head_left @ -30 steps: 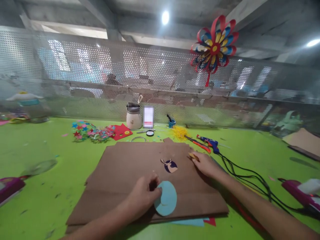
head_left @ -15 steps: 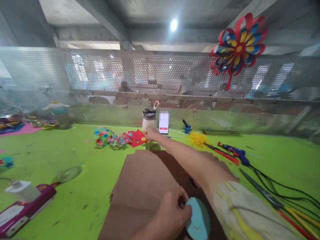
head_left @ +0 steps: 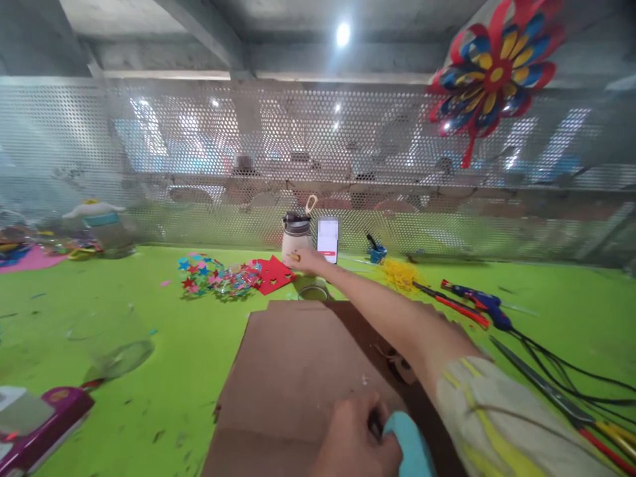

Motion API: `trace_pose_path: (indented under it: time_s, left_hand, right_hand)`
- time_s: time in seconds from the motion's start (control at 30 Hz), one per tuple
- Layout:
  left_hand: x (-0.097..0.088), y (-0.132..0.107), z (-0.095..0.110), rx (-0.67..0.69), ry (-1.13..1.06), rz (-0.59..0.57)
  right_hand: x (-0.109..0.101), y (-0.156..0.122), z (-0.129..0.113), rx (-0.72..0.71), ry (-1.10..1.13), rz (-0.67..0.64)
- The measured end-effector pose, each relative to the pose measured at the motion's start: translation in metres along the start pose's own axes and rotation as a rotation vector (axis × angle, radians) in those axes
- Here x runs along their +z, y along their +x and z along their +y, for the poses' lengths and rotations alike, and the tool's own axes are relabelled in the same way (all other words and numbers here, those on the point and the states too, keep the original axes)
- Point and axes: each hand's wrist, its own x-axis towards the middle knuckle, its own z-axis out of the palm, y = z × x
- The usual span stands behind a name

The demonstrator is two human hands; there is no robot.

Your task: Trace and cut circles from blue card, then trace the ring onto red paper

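My left hand (head_left: 355, 437) is closed on a light blue rounded piece (head_left: 410, 444), low over the brown cardboard (head_left: 283, 364). Far out in front, my right hand (head_left: 309, 261) pinches a small yellowish piece (head_left: 295, 257), too small to name. It is just in front of the cream bottle (head_left: 293, 242). Left of that hand lies red paper (head_left: 272, 275) with star-shaped holes. A clear ring-shaped thing (head_left: 313, 291) sits below the hand. Part of the cardboard is hidden under my right forearm.
A lit phone (head_left: 327, 238) stands beside the bottle. Star confetti (head_left: 199, 275) lies left. On the right are yellow shreds (head_left: 397, 273), a glue gun (head_left: 479, 301) with cables and long scissors (head_left: 541, 381). A purple power strip (head_left: 64, 411) lies at left. A perforated screen (head_left: 199, 146) stands behind.
My right hand has drawn slightly right, and the yellow disc on the red paper is no longer seen there. The left hand and blue piece sit lower and further right as the view shifts.
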Motion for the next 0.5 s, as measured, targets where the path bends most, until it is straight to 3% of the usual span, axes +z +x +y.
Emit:
trace_pose_path:
  time_s: [0.13, 0.27, 0.37, 0.5]
  left_hand:
    - [-0.001, 0.000, -0.001, 0.083, -0.038, 0.034]
    - [-0.003, 0.003, 0.002, 0.120, -0.030, 0.076]
    - [-0.005, -0.002, 0.011, 0.145, 0.020, 0.100]
    - [-0.020, -0.010, 0.023, 0.198, 0.144, 0.162]
  right_hand:
    - [-0.027, -0.037, 0.046, 0.123, 0.058, -0.010]
    - [-0.034, -0.098, 0.084, 0.194, 0.141, -0.093]
    - [-0.028, -0.127, 0.091, 0.229, 0.203, -0.163]
    - [-0.023, -0.136, 0.077, 0.188, 0.256, -0.211]
